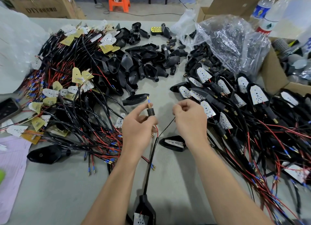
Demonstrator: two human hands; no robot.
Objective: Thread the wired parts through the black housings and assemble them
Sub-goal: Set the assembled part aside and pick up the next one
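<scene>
Left hand [139, 125] grips a black ribbed stem with a brass threaded tip [149, 110]; a blue-sleeved wire end protrudes above it. Right hand [190, 118], fingers curled, pinches a thin black wire [168, 125]. The glossy black sheathed cable [152, 157] runs down to a matte black pointed housing [144, 206] holding a white dotted board, at the near edge of the grey table [176, 182]. Empty black plastic housings [143, 63] are heaped beyond.
</scene>
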